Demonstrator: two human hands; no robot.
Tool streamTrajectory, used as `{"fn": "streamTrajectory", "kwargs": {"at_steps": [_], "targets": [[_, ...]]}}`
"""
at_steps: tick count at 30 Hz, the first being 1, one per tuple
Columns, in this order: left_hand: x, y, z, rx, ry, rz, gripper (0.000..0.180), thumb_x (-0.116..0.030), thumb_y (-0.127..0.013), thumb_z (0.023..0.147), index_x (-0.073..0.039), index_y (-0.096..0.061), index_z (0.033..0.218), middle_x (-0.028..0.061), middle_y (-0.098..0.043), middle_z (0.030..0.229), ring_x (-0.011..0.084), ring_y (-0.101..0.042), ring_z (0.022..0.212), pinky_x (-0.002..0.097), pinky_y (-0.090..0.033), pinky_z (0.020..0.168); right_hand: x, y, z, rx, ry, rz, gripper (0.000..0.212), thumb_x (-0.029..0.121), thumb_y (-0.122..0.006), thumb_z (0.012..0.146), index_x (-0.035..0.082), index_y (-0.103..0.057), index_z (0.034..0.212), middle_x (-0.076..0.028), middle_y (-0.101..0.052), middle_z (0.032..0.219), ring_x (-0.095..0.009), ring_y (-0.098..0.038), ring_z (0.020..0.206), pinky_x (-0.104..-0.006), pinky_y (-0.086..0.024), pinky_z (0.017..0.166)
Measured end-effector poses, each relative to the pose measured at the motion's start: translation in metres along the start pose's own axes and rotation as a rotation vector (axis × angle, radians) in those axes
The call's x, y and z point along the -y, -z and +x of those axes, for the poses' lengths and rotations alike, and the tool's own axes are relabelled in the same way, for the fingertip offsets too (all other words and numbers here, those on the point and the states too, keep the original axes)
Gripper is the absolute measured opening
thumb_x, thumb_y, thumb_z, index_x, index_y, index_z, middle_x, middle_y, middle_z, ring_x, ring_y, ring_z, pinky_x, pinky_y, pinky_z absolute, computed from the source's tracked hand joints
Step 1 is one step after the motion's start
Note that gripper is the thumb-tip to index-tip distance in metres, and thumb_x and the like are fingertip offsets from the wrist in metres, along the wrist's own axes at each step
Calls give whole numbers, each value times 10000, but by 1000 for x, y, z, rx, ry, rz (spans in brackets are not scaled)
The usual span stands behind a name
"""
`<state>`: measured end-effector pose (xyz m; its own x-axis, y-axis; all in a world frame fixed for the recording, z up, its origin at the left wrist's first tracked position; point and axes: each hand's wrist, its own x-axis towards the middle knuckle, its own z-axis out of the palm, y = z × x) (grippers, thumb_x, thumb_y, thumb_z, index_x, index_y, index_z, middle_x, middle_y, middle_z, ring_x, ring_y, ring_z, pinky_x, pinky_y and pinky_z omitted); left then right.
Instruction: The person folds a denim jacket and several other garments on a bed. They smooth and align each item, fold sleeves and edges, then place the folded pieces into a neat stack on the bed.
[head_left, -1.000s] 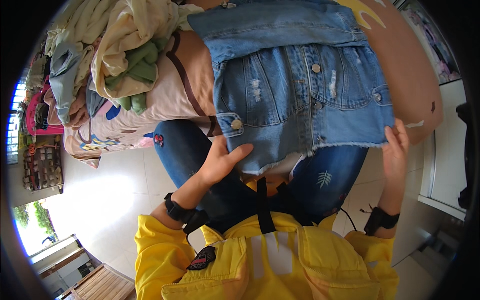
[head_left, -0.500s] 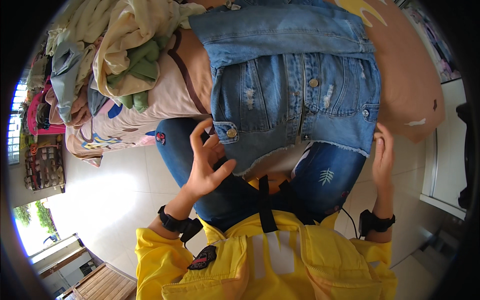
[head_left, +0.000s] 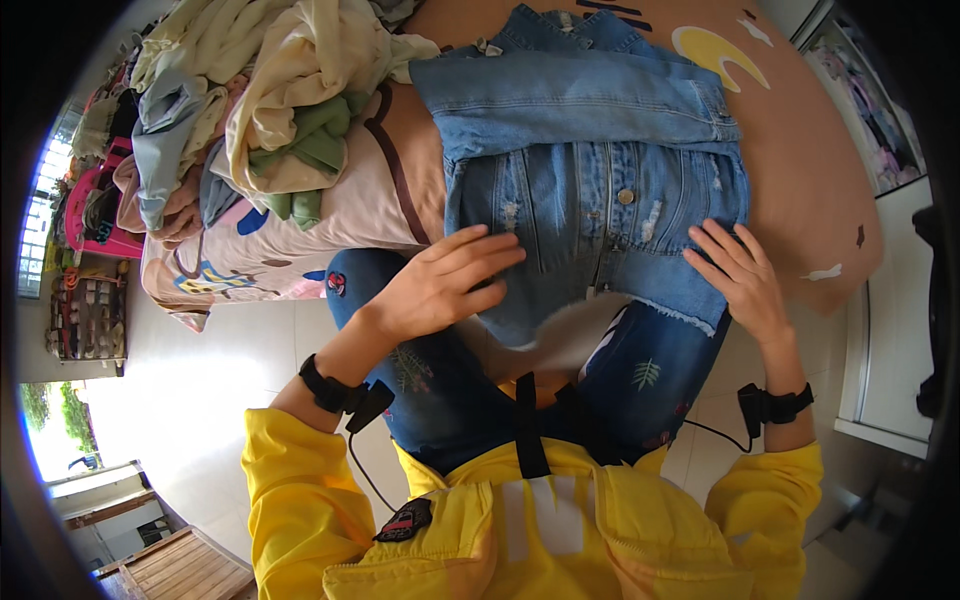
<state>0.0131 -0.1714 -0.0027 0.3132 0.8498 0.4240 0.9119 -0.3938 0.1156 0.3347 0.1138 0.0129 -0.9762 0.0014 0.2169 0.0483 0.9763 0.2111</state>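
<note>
Jacket: A blue denim jacket (head_left: 590, 125) lies on a bed (head_left: 815, 190), collar pointing away from the person, its frayed hem hanging over the near edge above the lap, as I watch remotely through the head camera.
Left hand: I see the left hand (head_left: 452, 275) laid palm down over the jacket's lower left side, fingers stretched out and close together, thumb beneath; I cannot tell how firmly it presses.
Right hand: The right hand (head_left: 740, 275) rests at the jacket's lower right edge, fingers fanned apart over the denim, pinching nothing that I can see.
Hem: The left part of the edge blurs in my view.
Wrists: A black band (head_left: 335, 390) circles the left wrist; another (head_left: 778, 405) circles the right.
Clothes pile: Crumpled clothes (head_left: 285, 85), cream, grey-blue and green, are heaped on the bed, left of the jacket.
Person: Seated at the bedside, in a yellow top (head_left: 440, 545) and blue jeans (head_left: 440, 400), knees apart.
Right side: A white cabinet (head_left: 885, 330) stands beyond the bed.
</note>
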Motion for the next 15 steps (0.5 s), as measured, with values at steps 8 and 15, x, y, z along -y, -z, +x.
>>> {"fn": "streamTrajectory", "kwargs": {"at_steps": [8,15], "targets": [[0,72,-14,-90,98,-978,306,-219,-485,958,40,-633,1026,205,-717,1021,356,-688,1035,475,-513,962,-4,72,-19,33,-82,902,303,203,-724,805,51,-720,1067,-144,-706,1144,-301,-683,1063,-469,-484,991],[1,73,-17,-652,919,-1164,279,-239,-550,1007,-14,-573,1170,107,-656,1023,203,-656,907,331,-531,814,-5,71,-30,-382,-917,1544,432,180,-690,919,10,-560,1294,-132,-686,1115,-236,-662,1035,-347,-484,953]]}}
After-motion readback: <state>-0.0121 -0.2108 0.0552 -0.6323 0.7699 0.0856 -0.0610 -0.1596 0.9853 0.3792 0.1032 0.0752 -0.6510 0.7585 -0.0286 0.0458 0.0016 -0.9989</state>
